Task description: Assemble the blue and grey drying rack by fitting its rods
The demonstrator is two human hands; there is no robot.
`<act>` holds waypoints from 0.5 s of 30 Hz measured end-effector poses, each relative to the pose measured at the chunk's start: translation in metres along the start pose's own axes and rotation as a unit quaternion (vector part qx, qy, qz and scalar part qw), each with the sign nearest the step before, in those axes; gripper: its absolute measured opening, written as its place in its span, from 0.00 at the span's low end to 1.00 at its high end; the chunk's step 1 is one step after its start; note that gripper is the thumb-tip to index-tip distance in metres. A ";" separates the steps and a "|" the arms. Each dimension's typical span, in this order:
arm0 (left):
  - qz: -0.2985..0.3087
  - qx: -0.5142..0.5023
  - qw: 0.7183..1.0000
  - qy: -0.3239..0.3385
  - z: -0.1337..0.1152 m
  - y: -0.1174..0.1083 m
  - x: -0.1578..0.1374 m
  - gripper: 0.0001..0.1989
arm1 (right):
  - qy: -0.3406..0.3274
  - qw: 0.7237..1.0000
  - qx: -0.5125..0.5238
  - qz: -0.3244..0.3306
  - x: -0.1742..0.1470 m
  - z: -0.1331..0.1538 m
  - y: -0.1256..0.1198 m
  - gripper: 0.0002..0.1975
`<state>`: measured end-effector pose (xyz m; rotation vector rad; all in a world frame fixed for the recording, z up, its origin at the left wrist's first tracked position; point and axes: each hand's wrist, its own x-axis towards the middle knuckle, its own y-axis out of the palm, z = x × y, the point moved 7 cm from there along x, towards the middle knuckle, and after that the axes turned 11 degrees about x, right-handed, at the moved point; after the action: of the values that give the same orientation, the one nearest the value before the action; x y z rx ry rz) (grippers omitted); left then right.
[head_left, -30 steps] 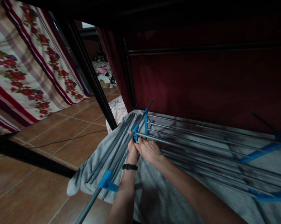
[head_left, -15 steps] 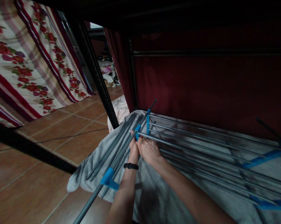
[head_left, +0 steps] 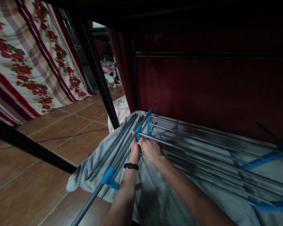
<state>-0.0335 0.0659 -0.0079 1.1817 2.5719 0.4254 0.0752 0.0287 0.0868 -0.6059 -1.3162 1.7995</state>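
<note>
A rack of grey metal tubes with blue plastic connectors lies partly assembled on a grey blanket (head_left: 148,201). My left hand (head_left: 135,148), with a black band at its wrist, is closed around a blue connector (head_left: 138,129) on the long grey pole (head_left: 126,145). Pressed against it from the right, my right hand (head_left: 151,148) is closed at the same connector, just below a thick crossways tube (head_left: 179,146). Its fingertips are partly hidden. Nearer to me, another blue connector (head_left: 108,175) sits on the pole; a third (head_left: 149,125) is farther back.
Several loose grey tubes (head_left: 113,146) lie left of the pole. Blue end pieces (head_left: 264,160) are at the right. Black metal posts (head_left: 104,81) frame the space, with a dark red cloth (head_left: 202,91) behind. A cable (head_left: 68,136) crosses the tiled floor (head_left: 38,185).
Both hands stay at the same connector, with only slight finger movement. The view has shifted a little, and the rack's right end appears slightly farther left.
</note>
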 end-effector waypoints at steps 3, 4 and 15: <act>0.005 0.003 1.000 0.011 -0.001 0.000 0.001 0.22 | 0.008 1.000 0.008 0.009 0.000 -0.002 0.002 0.19; 0.006 0.004 1.000 0.014 -0.001 0.000 0.001 0.22 | 0.012 1.000 0.010 0.009 0.001 -0.003 0.002 0.18; 0.005 0.018 0.999 0.038 0.001 0.000 0.006 0.22 | 0.006 0.998 0.061 0.029 0.009 -0.010 0.007 0.20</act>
<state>-0.0372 0.0706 -0.0094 1.2128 2.6496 0.4360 0.0753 0.0404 0.0779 -0.5927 -1.1813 1.9052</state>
